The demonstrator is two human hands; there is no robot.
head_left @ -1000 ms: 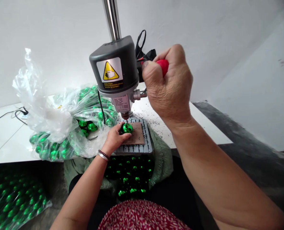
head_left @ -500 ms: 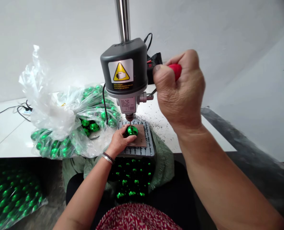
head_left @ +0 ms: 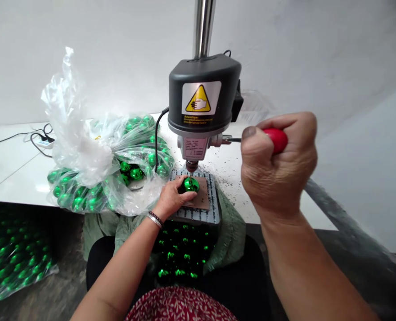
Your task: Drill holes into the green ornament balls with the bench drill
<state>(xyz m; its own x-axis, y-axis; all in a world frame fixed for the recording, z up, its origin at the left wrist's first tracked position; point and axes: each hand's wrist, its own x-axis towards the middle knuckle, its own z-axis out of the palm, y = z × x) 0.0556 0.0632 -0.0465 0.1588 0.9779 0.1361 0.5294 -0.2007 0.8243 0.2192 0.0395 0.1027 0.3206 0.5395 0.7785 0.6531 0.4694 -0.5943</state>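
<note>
My left hand (head_left: 174, 195) pinches a shiny green ball (head_left: 191, 184) between thumb and fingers, holding it on a thin brown board (head_left: 201, 200). The board lies on the slotted grey base (head_left: 214, 214) of a drill press (head_left: 204, 98). Directly over the ball is the chuck (head_left: 191, 166); its thin bit reaches down to the ball's top, and I cannot tell how deep it goes. My right hand (head_left: 279, 165), raised at the right, is wrapped round the red knob (head_left: 277, 140) of the press's feed lever.
Left of the press lies a clear plastic bag (head_left: 80, 151) of green balls on the white table (head_left: 10, 178). Another bag of balls (head_left: 14, 254) sits lower left. Several balls (head_left: 184, 256) lie below the base, beside green sacking (head_left: 231, 236). Dark shavings dot the table; a power strip (head_left: 46, 141) is at left.
The red knob and my right hand have swung downward. The view has shifted, so the press appears farther right. My left hand still holds the green ball under the bit.
</note>
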